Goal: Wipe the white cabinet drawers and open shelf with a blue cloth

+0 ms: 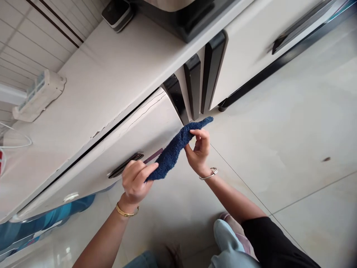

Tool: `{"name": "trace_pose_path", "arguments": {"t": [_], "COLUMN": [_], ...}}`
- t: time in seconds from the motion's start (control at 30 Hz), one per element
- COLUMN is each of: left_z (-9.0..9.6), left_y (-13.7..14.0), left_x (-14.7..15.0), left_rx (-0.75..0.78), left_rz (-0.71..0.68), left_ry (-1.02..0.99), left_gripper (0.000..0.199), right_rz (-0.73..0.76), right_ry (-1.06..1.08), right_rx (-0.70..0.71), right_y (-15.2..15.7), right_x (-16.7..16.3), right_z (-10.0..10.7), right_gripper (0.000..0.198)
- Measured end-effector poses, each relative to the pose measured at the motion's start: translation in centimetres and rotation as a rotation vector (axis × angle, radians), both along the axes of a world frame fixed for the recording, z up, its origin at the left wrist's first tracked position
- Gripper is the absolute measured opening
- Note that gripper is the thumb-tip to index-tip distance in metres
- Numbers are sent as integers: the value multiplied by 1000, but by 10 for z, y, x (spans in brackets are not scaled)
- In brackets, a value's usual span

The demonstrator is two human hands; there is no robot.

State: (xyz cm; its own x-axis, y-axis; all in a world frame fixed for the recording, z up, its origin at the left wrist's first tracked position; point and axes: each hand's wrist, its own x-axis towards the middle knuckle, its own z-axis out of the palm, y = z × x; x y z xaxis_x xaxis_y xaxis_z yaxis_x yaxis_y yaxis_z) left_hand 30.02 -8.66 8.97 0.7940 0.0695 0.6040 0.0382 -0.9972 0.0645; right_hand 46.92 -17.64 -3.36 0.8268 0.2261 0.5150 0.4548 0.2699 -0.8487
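Note:
A dark blue fluffy cloth [171, 152] is stretched slantwise between my two hands, in front of the white cabinet. My left hand [138, 178] is closed on its lower left end, with the fingertips on top of the cloth. Toward its upper right part, my right hand [198, 150] pinches it between thumb and fingers, and a narrow tip sticks out past them. Just behind my left hand lies a dark drawer handle [122, 167] on a white front [150, 115]. The cloth hides part of that front's lower edge.
Above the drawers runs a white countertop [117, 78] with a chipped edge. A black appliance [184, 18], a small dark box [117, 15] and a whitish plastic device [40, 95] stand on it. Dark upright panels [192, 85] are beside the drawer. Pale tiled floor [281, 130] lies below.

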Motion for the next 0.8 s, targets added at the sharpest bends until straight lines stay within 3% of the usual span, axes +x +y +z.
{"name": "trace_pose_path", "arguments": {"t": [0.13,0.2,0.3,0.5,0.67,0.8], "left_z": [11,15,22,50,72,78], "left_y": [-29,-39,-46,-43,-36,-31], "left_x": [10,16,25,57,88,94], "left_rx": [-58,-120,-303,-669,-892,-946], "left_rz": [-131,-137,-18,320,359,326], "left_ry": [14,13,29,119,278,412], "left_gripper": [8,19,28,13,16,15], "right_rz": [15,41,135,534,890,988], "right_ry": [189,277,430,664,611,371], "right_rx": [106,73,-32,-41,-49,-116], "right_y": [0,-3,-10,-20,-29,-36], "right_x": [-2,-1,7,28,32,28], "right_z": [11,17,25,24,16,12], "right_gripper": [34,28,22,14,62,100]}}
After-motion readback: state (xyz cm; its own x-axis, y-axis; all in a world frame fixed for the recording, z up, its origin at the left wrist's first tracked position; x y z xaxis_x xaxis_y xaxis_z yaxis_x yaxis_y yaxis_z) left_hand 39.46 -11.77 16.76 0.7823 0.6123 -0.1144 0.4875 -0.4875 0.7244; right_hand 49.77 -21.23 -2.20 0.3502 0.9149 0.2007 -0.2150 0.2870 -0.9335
